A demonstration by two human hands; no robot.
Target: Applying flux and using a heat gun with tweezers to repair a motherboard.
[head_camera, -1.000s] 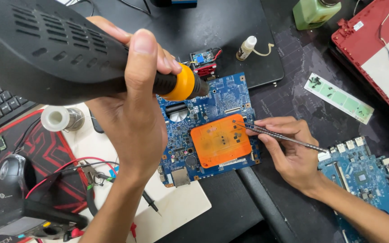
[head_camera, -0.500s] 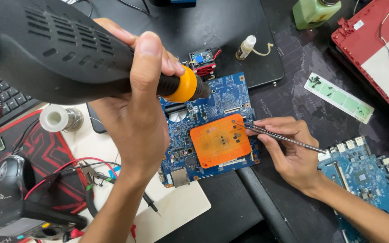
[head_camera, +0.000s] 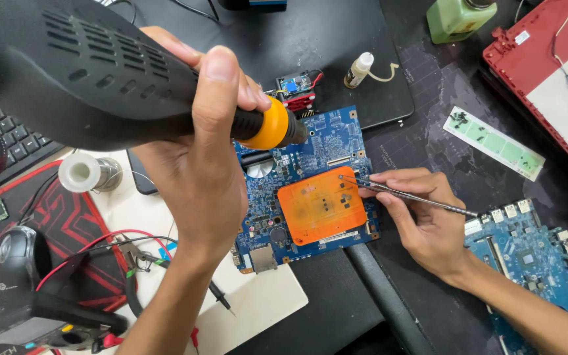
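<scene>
My left hand (head_camera: pixel 198 164) grips a large black hot-air tool (head_camera: pixel 87 72) with an orange collar, its nozzle (head_camera: pixel 292 130) aimed down at a blue circuit board (head_camera: pixel 317 171). An orange square patch (head_camera: pixel 322 206) covers the middle of that board. My right hand (head_camera: pixel 422 220) pinches metal tweezers (head_camera: pixel 402 195) like a pen. Their tips rest at the upper right corner of the orange patch.
A solder spool (head_camera: pixel 85 173) and a black keyboard (head_camera: pixel 1 148) lie at left, a mouse (head_camera: pixel 14 253) and red and black wires (head_camera: pixel 119 246) below. A second blue board (head_camera: pixel 527 253) sits right, a red laptop shell (head_camera: pixel 547 72) and green bottle (head_camera: pixel 458 18) behind, and a small bottle (head_camera: pixel 358 70).
The hot-air tool and my left hand have drifted slightly right over the board. My right hand and the tweezers hold the same place.
</scene>
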